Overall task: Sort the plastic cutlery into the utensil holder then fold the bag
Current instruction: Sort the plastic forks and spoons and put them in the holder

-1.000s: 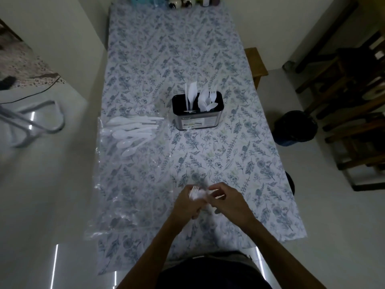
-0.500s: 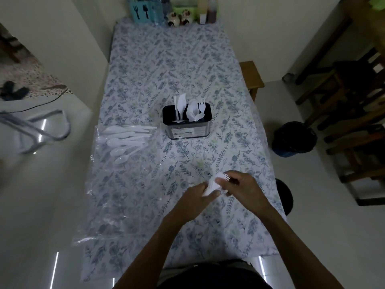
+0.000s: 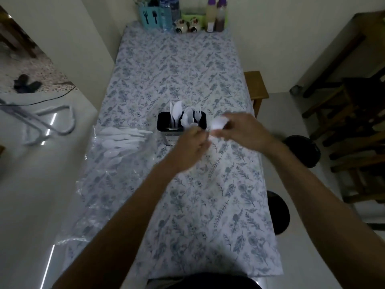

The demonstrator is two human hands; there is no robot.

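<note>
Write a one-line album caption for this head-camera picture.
Both hands, left and right, bring white plastic cutlery to the black utensil holder on a floral tablecloth.

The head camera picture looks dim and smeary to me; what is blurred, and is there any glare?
Head view: dim overall; both hands, left and right, are motion-blurred, so the white cutlery they hold is a smear; the utensil holder stays fairly sharp; bright streaks of glare lie on the glossy floor; the wide lens bends the table edges.

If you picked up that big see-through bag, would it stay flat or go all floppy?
Probably floppy: the clear bag looks thin and wrinkled, draping past the table edge. Likely very light. The loose spoons lying on it would probably slide off.
</note>
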